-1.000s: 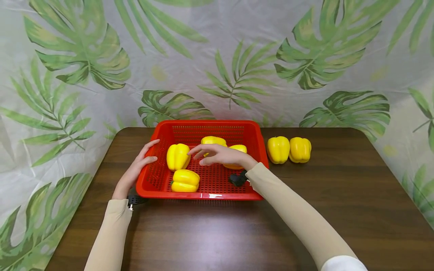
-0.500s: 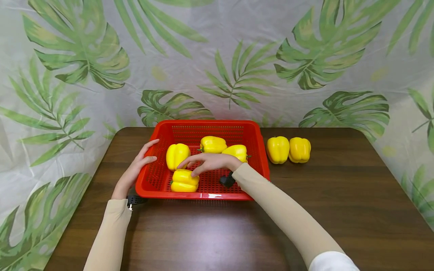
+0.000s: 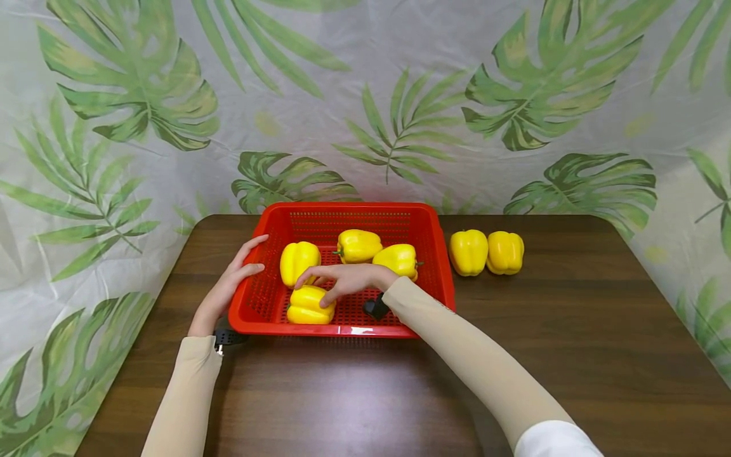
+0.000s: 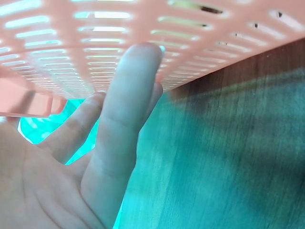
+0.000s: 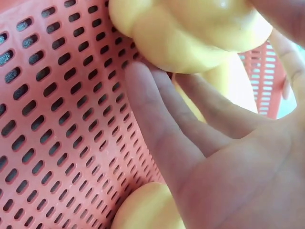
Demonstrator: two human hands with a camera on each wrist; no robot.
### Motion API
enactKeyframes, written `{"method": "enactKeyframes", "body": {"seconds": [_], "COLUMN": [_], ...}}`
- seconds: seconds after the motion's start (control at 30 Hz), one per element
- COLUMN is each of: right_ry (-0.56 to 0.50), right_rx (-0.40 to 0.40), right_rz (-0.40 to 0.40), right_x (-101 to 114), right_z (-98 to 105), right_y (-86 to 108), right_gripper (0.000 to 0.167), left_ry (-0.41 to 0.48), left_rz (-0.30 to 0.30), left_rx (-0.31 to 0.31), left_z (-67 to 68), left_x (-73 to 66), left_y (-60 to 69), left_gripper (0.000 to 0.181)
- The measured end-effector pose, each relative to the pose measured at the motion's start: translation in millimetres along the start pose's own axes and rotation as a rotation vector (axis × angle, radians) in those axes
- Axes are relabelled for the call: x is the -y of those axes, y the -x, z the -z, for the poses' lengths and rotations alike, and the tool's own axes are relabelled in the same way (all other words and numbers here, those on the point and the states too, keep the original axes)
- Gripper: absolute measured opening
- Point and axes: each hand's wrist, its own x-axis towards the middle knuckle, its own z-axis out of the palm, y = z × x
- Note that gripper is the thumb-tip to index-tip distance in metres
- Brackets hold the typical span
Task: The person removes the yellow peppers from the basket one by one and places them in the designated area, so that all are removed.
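The left hand point(image 3: 227, 287) gripped the red basket point(image 3: 274, 328) by its rim. The moderately spread right hand point(image 3: 346, 279) curled thumb and fingers round 1 yellow pepper point(image 3: 305, 311) inside; 3 other peppers point(image 3: 358, 245) lay beyond that hand, 2 more peppers point(image 3: 469, 252) on the table point(image 3: 365, 393) to its right.

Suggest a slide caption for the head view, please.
Left hand holds the side of a red basket; right hand grasps a yellow pepper inside.
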Motion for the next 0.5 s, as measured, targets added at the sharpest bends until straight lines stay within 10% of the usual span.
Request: {"method": "enactKeyframes", "body": {"seconds": [0.5], "right_ry": [-0.138], "right_rx": [-0.061], "right_rz": [0.005], "right_x": [-4.8], "right_z": [9.6], "right_y": [19.5], "right_gripper": [0.049], "left_ry": [0.01], "left_rz": [0.004], "left_rx": [-0.001], "left_z": [0.0], "left_x": [-0.3], "left_y": [0.5], "left_gripper": [0.056]}}
